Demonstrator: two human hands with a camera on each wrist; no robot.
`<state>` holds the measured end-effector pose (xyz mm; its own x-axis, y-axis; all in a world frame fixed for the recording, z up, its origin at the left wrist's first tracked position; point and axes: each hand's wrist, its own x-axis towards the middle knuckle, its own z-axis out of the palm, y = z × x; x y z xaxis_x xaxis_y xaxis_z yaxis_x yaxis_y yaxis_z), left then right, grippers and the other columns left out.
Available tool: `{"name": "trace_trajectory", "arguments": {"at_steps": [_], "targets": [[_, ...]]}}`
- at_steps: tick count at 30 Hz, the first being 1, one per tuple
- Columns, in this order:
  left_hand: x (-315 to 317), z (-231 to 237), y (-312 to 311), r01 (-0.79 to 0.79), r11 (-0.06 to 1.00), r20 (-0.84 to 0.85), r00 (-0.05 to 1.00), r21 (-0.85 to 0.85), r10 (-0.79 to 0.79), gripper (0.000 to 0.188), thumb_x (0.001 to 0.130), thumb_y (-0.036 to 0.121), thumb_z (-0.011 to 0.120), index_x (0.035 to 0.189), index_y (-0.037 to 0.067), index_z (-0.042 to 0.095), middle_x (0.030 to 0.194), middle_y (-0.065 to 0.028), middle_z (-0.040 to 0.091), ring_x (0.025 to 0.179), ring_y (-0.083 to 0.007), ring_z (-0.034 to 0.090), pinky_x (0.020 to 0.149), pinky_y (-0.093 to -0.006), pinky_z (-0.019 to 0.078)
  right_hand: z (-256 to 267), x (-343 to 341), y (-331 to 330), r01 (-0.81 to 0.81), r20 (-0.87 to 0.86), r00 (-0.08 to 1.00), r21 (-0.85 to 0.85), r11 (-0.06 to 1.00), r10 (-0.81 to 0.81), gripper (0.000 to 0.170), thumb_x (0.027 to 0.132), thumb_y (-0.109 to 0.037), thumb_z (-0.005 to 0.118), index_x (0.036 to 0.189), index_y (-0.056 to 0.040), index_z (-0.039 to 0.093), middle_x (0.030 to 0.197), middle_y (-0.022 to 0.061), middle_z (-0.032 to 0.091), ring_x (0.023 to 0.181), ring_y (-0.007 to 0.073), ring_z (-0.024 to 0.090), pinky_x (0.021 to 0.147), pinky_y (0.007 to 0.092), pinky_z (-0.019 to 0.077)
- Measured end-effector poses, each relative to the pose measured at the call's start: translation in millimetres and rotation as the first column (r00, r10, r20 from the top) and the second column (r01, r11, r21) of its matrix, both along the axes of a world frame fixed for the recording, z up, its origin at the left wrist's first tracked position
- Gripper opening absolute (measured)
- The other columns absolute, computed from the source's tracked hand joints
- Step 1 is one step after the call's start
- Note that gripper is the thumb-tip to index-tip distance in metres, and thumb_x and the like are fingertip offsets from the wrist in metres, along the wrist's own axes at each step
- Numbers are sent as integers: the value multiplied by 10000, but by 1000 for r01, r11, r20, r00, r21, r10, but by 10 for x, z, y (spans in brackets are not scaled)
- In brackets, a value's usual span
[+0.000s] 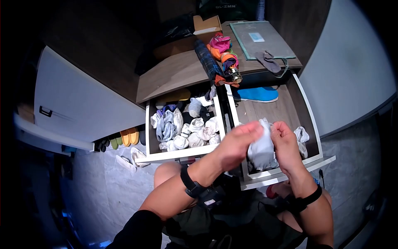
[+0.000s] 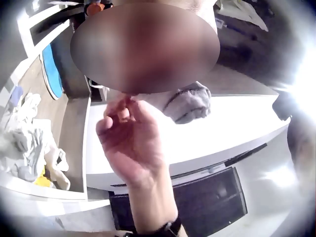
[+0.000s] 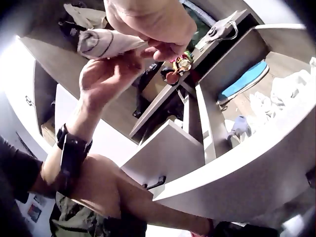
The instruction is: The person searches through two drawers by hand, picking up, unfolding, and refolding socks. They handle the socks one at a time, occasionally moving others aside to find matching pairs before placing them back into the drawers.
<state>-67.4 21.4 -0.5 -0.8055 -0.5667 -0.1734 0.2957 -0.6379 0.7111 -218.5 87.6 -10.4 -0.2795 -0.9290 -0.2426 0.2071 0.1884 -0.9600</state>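
A whitish sock (image 1: 262, 150) with a dark stripe, seen better in the right wrist view (image 3: 101, 43), is held between both hands over the right drawer. My left hand (image 1: 238, 143) pinches one side of it with curled fingers. The right hand (image 1: 287, 143) pinches its upper edge from the other side, fingertips close to the left ones. Part of the left wrist view is blurred over, hiding where the left fingers (image 2: 123, 113) meet the sock (image 2: 192, 104).
The open left drawer (image 1: 188, 155) is full of rolled socks (image 1: 197, 124). In the open right drawer (image 1: 316, 120) lie a blue insole (image 1: 257, 94) and loose white socks (image 1: 302, 135). Umbrellas (image 1: 207, 60), a box (image 1: 207, 27) and a flat grey-green case (image 1: 261, 39) lie above. Shoes (image 1: 130, 136) stand left.
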Motion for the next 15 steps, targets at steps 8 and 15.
{"name": "trace_trajectory", "arguments": {"at_steps": [8, 15], "targets": [[-98, -51, -33, -28, 967, 134, 989, -252, 63, 272, 941, 162, 566, 1158, 1, 537, 1046, -33, 601, 940, -76, 552, 831, -241, 453, -121, -45, -71, 53, 16, 999, -124, 991, -52, 81, 954, -126, 535, 926, -51, 528, 755, -40, 539, 647, 15, 460, 563, 176, 368], [-25, -86, -143, 47, 954, 362, 930, -297, 67, 241, 942, 242, 574, 1055, 32, 609, 944, 13, 589, 845, -54, 509, 743, -222, 439, -160, -42, -21, -47, 38, 998, -102, 994, 51, 78, 941, -119, 558, 938, -44, 535, 788, -20, 555, 659, 23, 485, 586, 180, 395]]}}
